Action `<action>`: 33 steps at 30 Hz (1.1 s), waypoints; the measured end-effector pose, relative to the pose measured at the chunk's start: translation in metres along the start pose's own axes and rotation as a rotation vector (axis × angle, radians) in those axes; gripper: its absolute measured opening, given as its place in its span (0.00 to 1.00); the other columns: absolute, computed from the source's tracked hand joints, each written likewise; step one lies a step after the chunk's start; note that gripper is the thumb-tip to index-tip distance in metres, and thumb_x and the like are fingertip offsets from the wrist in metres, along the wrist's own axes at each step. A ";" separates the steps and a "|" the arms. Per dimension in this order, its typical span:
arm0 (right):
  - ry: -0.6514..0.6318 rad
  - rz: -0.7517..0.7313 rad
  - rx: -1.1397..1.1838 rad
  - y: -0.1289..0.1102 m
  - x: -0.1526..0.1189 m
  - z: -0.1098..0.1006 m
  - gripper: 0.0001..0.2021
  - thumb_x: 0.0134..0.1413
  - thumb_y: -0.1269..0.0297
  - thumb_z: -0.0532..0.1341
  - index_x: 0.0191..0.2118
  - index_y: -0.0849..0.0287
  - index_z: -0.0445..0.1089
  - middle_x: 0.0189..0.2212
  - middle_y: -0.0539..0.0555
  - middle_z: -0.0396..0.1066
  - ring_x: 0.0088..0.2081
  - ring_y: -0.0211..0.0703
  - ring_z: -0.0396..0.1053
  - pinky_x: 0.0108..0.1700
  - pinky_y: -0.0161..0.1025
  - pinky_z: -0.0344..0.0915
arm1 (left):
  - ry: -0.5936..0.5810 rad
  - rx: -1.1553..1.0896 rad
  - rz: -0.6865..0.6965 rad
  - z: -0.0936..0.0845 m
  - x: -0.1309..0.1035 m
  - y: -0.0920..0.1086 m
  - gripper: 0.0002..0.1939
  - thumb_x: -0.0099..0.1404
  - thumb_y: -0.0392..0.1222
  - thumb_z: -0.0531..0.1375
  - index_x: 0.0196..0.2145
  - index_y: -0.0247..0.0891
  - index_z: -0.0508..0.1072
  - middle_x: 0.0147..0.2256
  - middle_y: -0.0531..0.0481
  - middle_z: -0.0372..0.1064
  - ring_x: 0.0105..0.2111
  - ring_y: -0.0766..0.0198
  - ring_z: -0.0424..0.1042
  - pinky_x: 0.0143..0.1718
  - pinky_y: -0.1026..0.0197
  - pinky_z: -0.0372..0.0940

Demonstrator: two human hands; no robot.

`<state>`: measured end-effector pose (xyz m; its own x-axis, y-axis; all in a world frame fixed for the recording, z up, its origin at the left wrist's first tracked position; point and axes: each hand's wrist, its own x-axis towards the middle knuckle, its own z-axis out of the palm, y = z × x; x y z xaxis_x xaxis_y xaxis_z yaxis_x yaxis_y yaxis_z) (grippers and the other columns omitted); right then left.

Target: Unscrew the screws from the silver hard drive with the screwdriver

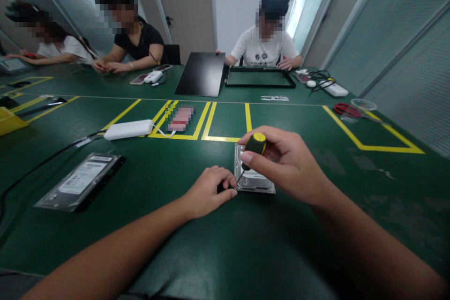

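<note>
My right hand (pixel 288 164) is closed around a screwdriver (pixel 256 144) with a dark handle and a yellow end cap. Its thin shaft slants down to the lower left corner of a silver hard drive (pixel 258 183), which lies flat on the green table (pixel 168 253). Part of the drive is hidden behind my right hand. At the drive's left edge is my left hand (pixel 211 190), its fingers bent and its thumb stretched toward the corner. Whether its fingertips pinch anything small cannot be made out. A second hard drive (pixel 82 180) lies farther left.
A white power strip (pixel 128 129) with a black cable lies at left, near a pink phone (pixel 181 118). Across the table are a black panel (pixel 202 74), a black frame (pixel 260 86) and three seated people. Red-handled pliers (pixel 346 110) lie at right.
</note>
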<state>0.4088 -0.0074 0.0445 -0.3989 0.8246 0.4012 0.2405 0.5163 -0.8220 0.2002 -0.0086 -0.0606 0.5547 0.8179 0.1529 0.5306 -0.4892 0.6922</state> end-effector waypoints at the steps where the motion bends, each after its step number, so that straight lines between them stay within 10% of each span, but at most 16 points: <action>1: 0.022 0.004 -0.002 -0.004 -0.001 -0.003 0.10 0.58 0.58 0.65 0.42 0.59 0.73 0.31 0.50 0.71 0.30 0.37 0.67 0.31 0.36 0.63 | 0.000 -0.003 -0.005 -0.001 0.000 0.001 0.04 0.63 0.40 0.64 0.36 0.40 0.72 0.31 0.55 0.67 0.35 0.61 0.66 0.41 0.57 0.56; 10: 0.211 -0.044 -0.270 -0.028 -0.010 -0.038 0.10 0.59 0.57 0.65 0.43 0.55 0.74 0.36 0.52 0.74 0.35 0.42 0.71 0.34 0.40 0.68 | -0.021 0.012 -0.037 0.000 0.000 0.000 0.06 0.64 0.41 0.64 0.38 0.40 0.72 0.32 0.54 0.68 0.37 0.59 0.67 0.41 0.57 0.56; 18: 0.388 0.117 -0.429 0.008 -0.040 -0.040 0.11 0.64 0.58 0.59 0.47 0.57 0.69 0.40 0.56 0.76 0.36 0.43 0.73 0.34 0.40 0.68 | -0.029 0.003 -0.052 0.001 0.000 0.001 0.07 0.64 0.40 0.64 0.37 0.39 0.69 0.32 0.55 0.68 0.36 0.61 0.67 0.41 0.57 0.55; 33: 0.114 0.048 -0.768 0.101 -0.076 -0.043 0.12 0.57 0.72 0.56 0.46 0.58 0.70 0.48 0.63 0.73 0.51 0.55 0.71 0.54 0.55 0.68 | 0.002 0.012 -0.055 0.002 0.000 0.005 0.10 0.62 0.41 0.65 0.36 0.40 0.65 0.33 0.55 0.66 0.35 0.61 0.66 0.41 0.57 0.56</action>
<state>0.5016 -0.0085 -0.0513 -0.2890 0.8471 0.4459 0.8175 0.4608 -0.3455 0.2040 -0.0118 -0.0589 0.5233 0.8442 0.1161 0.5676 -0.4469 0.6914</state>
